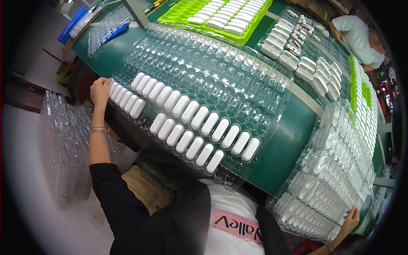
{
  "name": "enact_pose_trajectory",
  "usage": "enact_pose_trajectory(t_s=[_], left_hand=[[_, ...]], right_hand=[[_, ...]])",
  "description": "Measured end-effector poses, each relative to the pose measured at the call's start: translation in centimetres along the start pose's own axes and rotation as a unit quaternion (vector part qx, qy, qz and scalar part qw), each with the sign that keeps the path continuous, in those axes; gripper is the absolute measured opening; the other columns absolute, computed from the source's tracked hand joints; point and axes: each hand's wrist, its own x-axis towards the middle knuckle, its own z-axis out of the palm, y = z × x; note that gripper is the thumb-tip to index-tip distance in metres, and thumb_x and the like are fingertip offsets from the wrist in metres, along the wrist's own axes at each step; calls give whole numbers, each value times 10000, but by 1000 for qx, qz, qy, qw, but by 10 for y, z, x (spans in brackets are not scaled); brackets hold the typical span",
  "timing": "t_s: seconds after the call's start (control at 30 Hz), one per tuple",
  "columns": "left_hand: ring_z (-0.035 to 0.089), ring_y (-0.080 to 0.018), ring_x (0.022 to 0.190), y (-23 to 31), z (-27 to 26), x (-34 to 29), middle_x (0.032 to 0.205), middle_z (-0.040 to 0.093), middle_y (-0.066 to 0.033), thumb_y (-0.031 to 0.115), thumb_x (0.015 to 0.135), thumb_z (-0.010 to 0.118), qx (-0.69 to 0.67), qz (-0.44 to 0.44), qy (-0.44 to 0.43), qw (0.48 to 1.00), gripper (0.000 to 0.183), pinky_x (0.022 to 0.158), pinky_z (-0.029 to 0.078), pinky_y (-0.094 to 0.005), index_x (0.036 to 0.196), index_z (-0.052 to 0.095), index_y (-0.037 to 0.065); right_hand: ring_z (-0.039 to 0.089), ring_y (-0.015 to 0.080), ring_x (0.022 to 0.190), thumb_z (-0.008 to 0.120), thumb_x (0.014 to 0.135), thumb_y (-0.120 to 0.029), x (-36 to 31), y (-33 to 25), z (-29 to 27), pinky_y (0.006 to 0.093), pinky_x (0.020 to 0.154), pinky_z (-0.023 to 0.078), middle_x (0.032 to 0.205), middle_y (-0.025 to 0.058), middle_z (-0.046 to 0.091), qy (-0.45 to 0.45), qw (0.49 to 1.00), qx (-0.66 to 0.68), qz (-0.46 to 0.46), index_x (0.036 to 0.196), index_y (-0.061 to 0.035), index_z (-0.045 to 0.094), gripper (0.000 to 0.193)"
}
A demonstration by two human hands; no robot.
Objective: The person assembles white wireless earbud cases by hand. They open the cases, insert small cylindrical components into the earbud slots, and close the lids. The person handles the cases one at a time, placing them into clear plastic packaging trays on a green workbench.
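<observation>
Two rows of white oblong plastic pieces (pixel 182 106) lie in the front pockets of a clear plastic blister tray (pixel 204 55) on the green table. The near row has a gap partway along. At the left end of that row, my left hand (pixel 100 91) is closed, fingertips at the tray's edge beside the last white piece; what it grips is hidden. Far to the right, my right hand (pixel 351 218) is beside a tall stack of clear blister trays (pixel 331 170). Its fingers are slightly bent and apart, with nothing visible in them.
A bright green tray (pixel 174 16) of white pieces stands at the back. Trays of opened white shells (pixel 282 34) sit at the back right, near a seated person (pixel 357 36). More clear trays (pixel 63 148) are stacked low on the left. A metal post (pixel 136 12) rises at the far edge.
</observation>
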Motion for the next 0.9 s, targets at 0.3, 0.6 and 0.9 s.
enact_pose_trajectory(t_s=[0.3, 0.6, 0.9], left_hand=[[553, -324, 1159, -27, 7, -32, 1227, 626, -105, 195, 885, 617, 80, 47, 39, 995, 171, 968, 445, -422, 990, 720, 108], [544, -368, 1097, 6, -1, -56, 1157, 602, -211, 148, 955, 544, -134, -24, 222, 965, 280, 931, 439, -424, 1149, 594, -47], [588, -284, 1008, 148, -11, -176, 1140, 612, -220, 194, 996, 518, -273, -212, 243, 906, 336, 939, 444, -355, 1169, 576, -88]], right_hand=[[451, 54, 568, 549, 987, -171, 8, 0, 9, 205, 503, 360, 709, 12, 537, -9, 1000, 26, -14, 1009, 6, 649, 205], [461, 56, 572, 549, 987, -162, -13, -20, 20, 210, 510, 365, 723, 8, 549, 16, 999, 41, -17, 1039, 1, 655, 201], [489, 40, 556, 535, 995, -245, -10, -38, -2, 191, 499, 374, 708, 7, 600, 83, 988, 122, 52, 1054, -3, 671, 284]])
